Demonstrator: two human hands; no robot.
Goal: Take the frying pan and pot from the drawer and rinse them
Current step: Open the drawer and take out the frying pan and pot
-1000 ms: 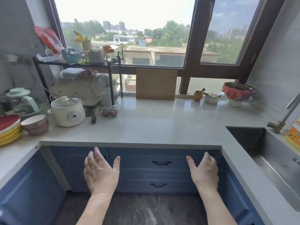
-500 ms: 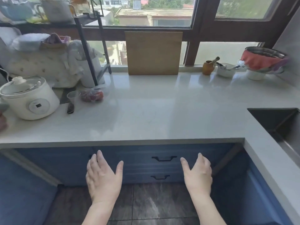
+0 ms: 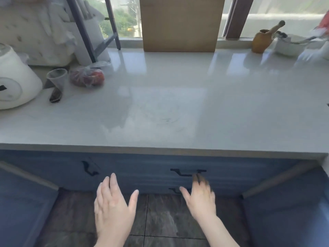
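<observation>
Blue drawers sit closed under the white counter; the upper drawer (image 3: 151, 168) has a black handle (image 3: 187, 172), and a second handle (image 3: 175, 190) shows just below it. My right hand (image 3: 200, 198) is blurred, fingers straight, with its fingertips close under the upper handle. My left hand (image 3: 114, 209) hovers flat with fingers spread, in front of the drawer fronts, holding nothing. The frying pan and the pot are hidden from view.
The white counter (image 3: 169, 113) runs across above the drawers. On it stand a white cooker (image 3: 16, 82), a plastic cup (image 3: 57, 79), a bag of red fruit (image 3: 87, 76), a wooden board (image 3: 179, 24), a small mortar (image 3: 261, 41). Dark floor tiles (image 3: 160, 220) lie below.
The view has dropped and closed in on the drawers. My right hand has risen toward the upper drawer handle; the left hand stays spread in front of the drawers.
</observation>
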